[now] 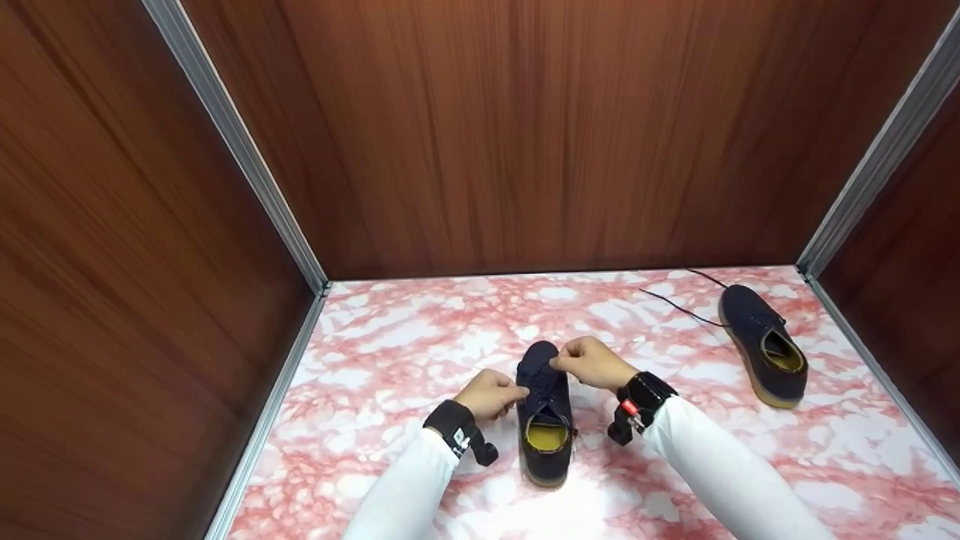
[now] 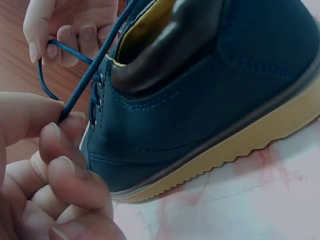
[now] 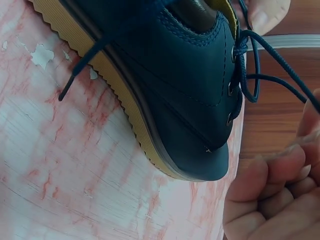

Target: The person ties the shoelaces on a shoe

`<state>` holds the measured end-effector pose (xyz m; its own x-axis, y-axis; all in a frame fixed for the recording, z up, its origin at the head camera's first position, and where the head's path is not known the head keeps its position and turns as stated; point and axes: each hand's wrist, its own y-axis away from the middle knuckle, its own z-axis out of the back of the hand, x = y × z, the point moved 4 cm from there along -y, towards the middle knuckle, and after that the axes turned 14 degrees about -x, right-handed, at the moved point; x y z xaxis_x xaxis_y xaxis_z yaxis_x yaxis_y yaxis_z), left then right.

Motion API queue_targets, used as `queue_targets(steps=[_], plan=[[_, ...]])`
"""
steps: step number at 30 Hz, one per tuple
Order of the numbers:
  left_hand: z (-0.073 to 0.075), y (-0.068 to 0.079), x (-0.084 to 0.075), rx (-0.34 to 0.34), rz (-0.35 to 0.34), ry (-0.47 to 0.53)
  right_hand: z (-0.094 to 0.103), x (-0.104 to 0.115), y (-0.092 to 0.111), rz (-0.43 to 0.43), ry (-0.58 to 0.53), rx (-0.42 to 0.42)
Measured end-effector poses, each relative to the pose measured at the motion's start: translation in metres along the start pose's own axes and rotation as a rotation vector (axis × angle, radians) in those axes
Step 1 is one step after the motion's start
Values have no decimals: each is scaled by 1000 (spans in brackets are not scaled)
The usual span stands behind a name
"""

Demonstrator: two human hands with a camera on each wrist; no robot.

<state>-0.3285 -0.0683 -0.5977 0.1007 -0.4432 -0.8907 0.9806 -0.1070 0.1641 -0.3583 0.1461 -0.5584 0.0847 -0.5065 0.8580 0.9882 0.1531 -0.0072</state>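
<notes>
A dark blue shoe (image 1: pixel 548 463) with a tan sole and yellow lining stands on its sole, its toe pointing away from me. My left hand (image 1: pixel 487 395), on the shoe's left side, pinches a dark blue shoelace (image 2: pixel 84 80) between thumb and forefinger. Above the front of the shoe, my right hand (image 1: pixel 592 364) pinches another stretch of lace (image 3: pixel 285 65), which bends into a loop in the right wrist view. The lace crosses at the top eyelets. One loose lace end (image 3: pixel 75 72) hangs beside the shoe's side.
A matching shoe (image 1: pixel 757 330) stands at the right, its two untied laces (image 1: pixel 686 309) trailing left over the pink-and-white marbled surface (image 1: pixel 405 337). Brown wood-grain panels (image 1: pixel 525 135) with grey metal edge strips (image 1: pixel 247 150) enclose the back and both sides.
</notes>
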Motion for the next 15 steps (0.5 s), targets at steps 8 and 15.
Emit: queue_targets(steps=[8,15], plan=[[-7,4,-8,93,-49,12,5,-1,-1,46,47,-87],[-8,-2,-12,-60,-167,26,6,-2,-2,49,40,-96]])
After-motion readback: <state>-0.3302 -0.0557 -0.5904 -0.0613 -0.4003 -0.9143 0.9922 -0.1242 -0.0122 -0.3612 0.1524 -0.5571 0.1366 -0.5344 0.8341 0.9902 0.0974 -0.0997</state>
